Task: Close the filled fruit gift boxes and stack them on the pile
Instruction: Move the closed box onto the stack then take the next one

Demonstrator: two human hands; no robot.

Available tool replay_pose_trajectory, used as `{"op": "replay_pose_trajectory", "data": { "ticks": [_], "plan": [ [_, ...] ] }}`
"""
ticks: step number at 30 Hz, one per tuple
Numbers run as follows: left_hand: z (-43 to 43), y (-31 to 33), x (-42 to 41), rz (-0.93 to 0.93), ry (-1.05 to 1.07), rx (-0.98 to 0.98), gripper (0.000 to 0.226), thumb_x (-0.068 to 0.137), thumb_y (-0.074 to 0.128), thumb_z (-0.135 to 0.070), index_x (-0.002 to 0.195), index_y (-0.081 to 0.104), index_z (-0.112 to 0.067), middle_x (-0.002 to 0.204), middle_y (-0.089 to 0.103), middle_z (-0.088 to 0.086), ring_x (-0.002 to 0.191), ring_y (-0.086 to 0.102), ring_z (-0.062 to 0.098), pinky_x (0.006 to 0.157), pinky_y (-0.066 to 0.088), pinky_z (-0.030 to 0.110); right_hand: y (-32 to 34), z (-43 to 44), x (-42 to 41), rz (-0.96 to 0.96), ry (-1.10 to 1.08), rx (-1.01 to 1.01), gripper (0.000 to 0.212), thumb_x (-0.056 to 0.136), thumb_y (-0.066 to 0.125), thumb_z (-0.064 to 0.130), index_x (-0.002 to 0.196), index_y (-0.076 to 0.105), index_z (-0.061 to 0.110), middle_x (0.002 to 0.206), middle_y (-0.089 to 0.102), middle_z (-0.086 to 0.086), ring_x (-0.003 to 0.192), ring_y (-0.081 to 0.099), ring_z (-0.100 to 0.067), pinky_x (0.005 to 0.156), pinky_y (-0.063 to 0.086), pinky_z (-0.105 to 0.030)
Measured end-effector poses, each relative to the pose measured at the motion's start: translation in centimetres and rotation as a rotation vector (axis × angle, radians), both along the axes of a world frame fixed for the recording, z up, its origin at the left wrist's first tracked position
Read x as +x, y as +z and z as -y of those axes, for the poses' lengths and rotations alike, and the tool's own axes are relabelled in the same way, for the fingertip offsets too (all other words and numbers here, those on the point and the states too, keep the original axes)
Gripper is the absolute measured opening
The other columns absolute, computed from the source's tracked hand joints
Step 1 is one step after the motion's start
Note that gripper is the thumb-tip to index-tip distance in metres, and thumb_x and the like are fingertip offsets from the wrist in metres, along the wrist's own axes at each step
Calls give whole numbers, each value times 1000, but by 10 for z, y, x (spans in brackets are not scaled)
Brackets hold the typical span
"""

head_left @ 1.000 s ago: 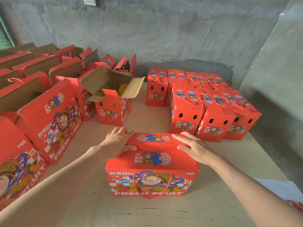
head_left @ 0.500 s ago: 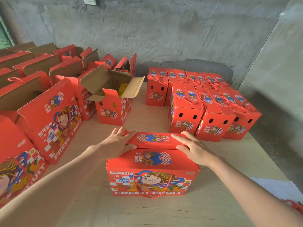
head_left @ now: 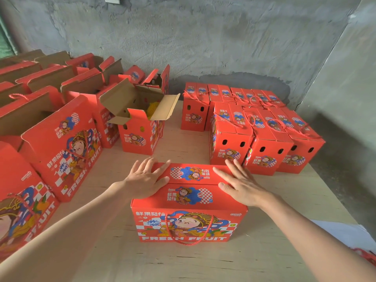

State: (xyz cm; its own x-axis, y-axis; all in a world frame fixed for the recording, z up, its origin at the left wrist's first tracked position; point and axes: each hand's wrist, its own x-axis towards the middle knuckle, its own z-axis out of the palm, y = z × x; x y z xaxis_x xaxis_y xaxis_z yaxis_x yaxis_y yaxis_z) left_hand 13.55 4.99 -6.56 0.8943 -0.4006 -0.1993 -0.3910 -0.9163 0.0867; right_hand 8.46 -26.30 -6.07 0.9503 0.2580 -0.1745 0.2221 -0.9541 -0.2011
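— Where are my hands?

— Your left hand (head_left: 145, 180) and your right hand (head_left: 242, 186) lie flat on top of the red fruit gift box (head_left: 189, 210). Their fingers are straight and spread, one hand toward each end, well apart, gripping nothing.

— And the box itself?

— It stands upright on the plywood table (head_left: 264, 251) right before you, top flaps down, with its red rope handle (head_left: 187, 231) hanging over the printed front. The closed boxes (head_left: 264, 139) stand in rows behind it to your right. An open box (head_left: 140, 127) showing yellow fruit (head_left: 151, 107) sits behind it to your left.
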Motion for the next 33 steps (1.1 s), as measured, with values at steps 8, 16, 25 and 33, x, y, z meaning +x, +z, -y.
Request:
{"op": "replay_pose_trajectory", "data": {
  "ticks": [8, 16, 25, 33],
  "plan": [
    [7, -7, -29, 139, 59, -61, 57, 99, 7, -49, 149, -13, -31, 156, -22, -1, 142, -25, 16, 114, -15, 39, 1, -4, -4, -29, 91, 2, 49, 91, 20, 65, 132, -7, 64, 151, -29, 17, 138, -33, -11, 114, -14, -37],
    [11, -11, -74, 182, 354, -286, 61, 93, 27, -59, 149, 13, -40, 157, -7, 19, 145, 3, 34, 112, 26, 41, -15, 0, -10, 134, 2, 318, 43, 92, 44, 51, 131, 27, 61, 152, -27, 17, 137, -36, -17, 114, -13, -43],
    [10, -9, -70, 294, 336, -384, 73, 81, 26, -63, 134, 54, -21, 142, 38, 31, 109, 54, 48, 84, 50, 49, -11, -8, -11, 58, 25, 418, 59, 89, 60, 40, 136, 25, 51, 155, -9, 19, 140, -29, -15, 114, -7, -37],
    [-14, -6, 27, 239, 156, -127, 52, 93, 13, -54, 143, 26, -49, 158, 13, 7, 141, 23, 28, 114, 11, 44, -18, -54, -18, 287, -256, 323, 43, 93, 55, 37, 134, 48, 40, 157, 17, -4, 141, 11, -33, 117, 2, -40]
  ]
}}
